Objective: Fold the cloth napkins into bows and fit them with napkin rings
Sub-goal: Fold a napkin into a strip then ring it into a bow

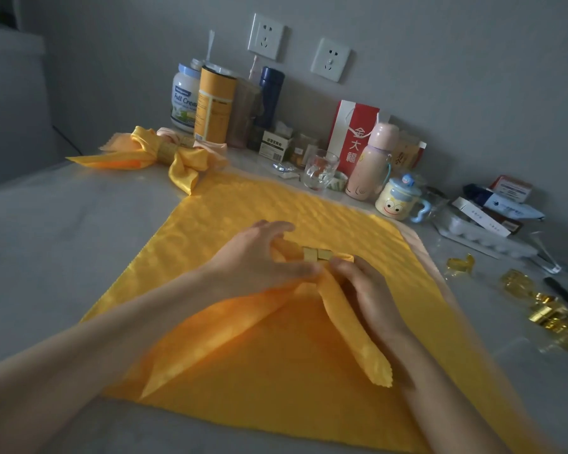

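Your two forearms come in from the bottom edge and meet over a flat yellow napkin (243, 204) spread on the grey table (46, 240). On top of it lies a second yellow napkin, the folded napkin (341, 322), its two tails fanning back toward you, one under each wrist. Your left hand (256, 260) has its fingers curled over the gathered middle, pressing it down. Your right hand (364, 290) pinches the fold just beside it, fingertips together on the cloth. Between the two hands, touching the fabric, sits one gold ring (317, 254); whether it already encircles the fold is hard to tell.

One finished bow (164, 155) with its own ring lies at the far left, with a peach cloth partly under it. Loose gold rings (545, 309) lie in a cluster well off to your right, too blurred to count. Two wall sockets (265, 37) show above a row of jars, bottles and boxes along the wall.
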